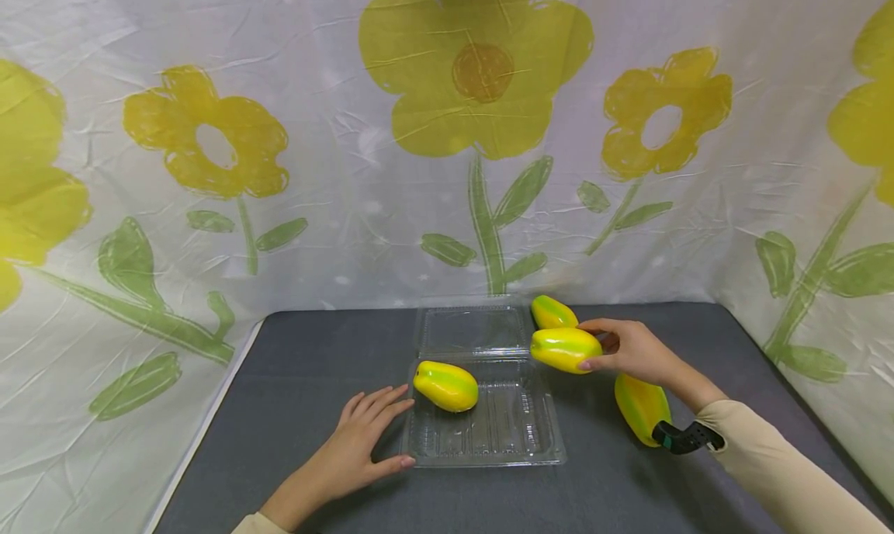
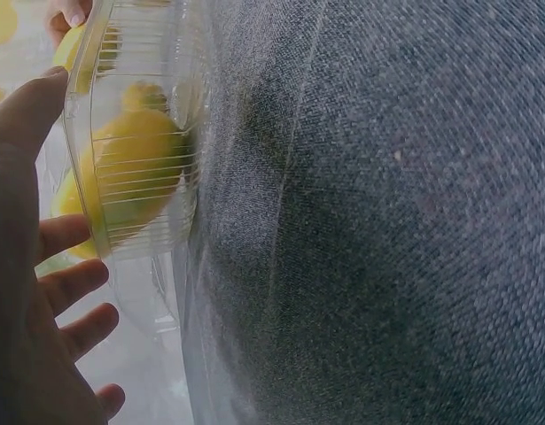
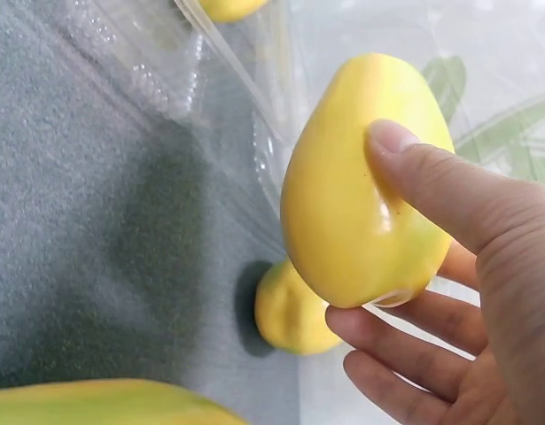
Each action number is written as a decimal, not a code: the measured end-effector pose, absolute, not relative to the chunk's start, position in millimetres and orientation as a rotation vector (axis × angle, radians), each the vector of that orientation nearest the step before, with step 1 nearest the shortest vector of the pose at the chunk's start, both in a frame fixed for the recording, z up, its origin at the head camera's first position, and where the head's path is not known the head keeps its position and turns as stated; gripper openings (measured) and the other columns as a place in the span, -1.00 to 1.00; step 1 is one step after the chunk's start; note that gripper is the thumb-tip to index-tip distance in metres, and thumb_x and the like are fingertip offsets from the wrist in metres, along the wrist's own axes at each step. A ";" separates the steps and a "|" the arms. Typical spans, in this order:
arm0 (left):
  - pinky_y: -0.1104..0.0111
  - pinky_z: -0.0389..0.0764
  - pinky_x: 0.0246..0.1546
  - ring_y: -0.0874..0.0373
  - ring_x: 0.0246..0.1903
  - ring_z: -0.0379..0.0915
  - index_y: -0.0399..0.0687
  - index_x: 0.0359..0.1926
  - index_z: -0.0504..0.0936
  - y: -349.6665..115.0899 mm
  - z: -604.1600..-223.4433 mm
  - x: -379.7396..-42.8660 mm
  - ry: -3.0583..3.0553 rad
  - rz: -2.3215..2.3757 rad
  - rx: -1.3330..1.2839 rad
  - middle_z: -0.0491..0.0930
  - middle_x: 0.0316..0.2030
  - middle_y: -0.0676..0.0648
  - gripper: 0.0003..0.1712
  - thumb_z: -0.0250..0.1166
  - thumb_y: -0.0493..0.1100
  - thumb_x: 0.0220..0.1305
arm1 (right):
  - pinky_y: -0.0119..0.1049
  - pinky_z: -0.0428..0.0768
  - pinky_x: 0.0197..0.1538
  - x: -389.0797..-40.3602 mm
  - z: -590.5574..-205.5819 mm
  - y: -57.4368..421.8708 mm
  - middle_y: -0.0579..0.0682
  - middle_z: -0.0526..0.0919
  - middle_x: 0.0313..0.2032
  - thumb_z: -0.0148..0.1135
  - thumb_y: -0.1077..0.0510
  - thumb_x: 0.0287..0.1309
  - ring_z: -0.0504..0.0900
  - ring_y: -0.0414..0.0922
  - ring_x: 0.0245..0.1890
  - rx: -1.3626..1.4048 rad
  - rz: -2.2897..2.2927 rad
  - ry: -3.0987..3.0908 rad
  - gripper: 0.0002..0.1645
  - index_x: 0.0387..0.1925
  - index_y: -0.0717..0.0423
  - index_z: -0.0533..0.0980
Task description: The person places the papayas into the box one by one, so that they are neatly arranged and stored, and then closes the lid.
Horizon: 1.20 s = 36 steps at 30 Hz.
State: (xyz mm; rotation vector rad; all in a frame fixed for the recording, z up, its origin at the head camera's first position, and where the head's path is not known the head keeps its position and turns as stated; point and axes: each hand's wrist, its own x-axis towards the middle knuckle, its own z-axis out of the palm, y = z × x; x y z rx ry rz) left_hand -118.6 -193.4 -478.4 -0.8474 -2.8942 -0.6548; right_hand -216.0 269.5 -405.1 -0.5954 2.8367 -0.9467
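Note:
My right hand grips a yellow-green papaya between thumb and fingers, lifted above the table just right of a clear plastic clamshell box. In the right wrist view the thumb presses on the side of this held papaya. Another papaya lies in the left part of the open box. Beside the box's left rim is my left hand, fingers spread and relaxed. The left wrist view shows its fingertips right at the rim, with the papaya visible through the ribbed wall.
One papaya lies behind the held one, right of the box's flat-open lid. A further papaya lies under the right wrist, partly hidden by a dark band. A flower-printed curtain borders the dark table.

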 end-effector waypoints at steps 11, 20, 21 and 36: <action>-0.37 0.08 0.34 -0.10 0.45 0.15 0.13 0.44 0.33 -192.8 -480.1 -118.3 -2.883 -0.629 -0.854 0.18 0.51 0.01 -0.11 0.32 0.33 0.17 | -0.41 0.65 -0.20 -212.0 -411.5 260.7 0.11 0.67 0.06 0.48 -0.21 -0.01 0.71 -0.08 -0.12 -0.626 -0.965 2.826 -0.13 0.27 0.12 0.47; -0.37 0.06 0.34 -0.11 0.45 0.14 0.14 0.44 0.32 -192.9 -479.2 -118.1 -2.890 -0.650 -0.851 0.18 0.51 0.01 -0.11 0.33 0.33 0.17 | -0.38 0.65 -0.20 -209.9 -409.4 253.7 0.11 0.65 0.10 0.48 -0.20 -0.01 0.71 -0.08 -0.09 -0.627 -0.955 2.823 -0.08 0.33 0.11 0.42; -0.37 0.05 0.35 -0.11 0.46 0.14 0.14 0.45 0.32 -193.1 -479.2 -118.2 -2.894 -0.652 -0.850 0.17 0.52 0.01 -0.11 0.33 0.34 0.17 | -0.38 0.65 -0.19 -209.7 -409.1 253.0 0.12 0.65 0.12 0.48 -0.20 -0.01 0.71 -0.08 -0.08 -0.626 -0.959 2.820 -0.07 0.34 0.11 0.42; -0.38 0.07 0.32 -0.12 0.44 0.15 0.12 0.44 0.33 -193.1 -481.2 -120.0 -2.869 -0.649 -0.854 0.19 0.51 -0.01 -0.11 0.34 0.31 0.16 | 0.02 0.66 0.08 -208.1 -407.8 240.6 0.13 0.69 0.09 0.50 -0.25 -0.05 0.68 0.06 0.05 -0.625 -0.900 2.900 -0.06 0.28 0.18 0.48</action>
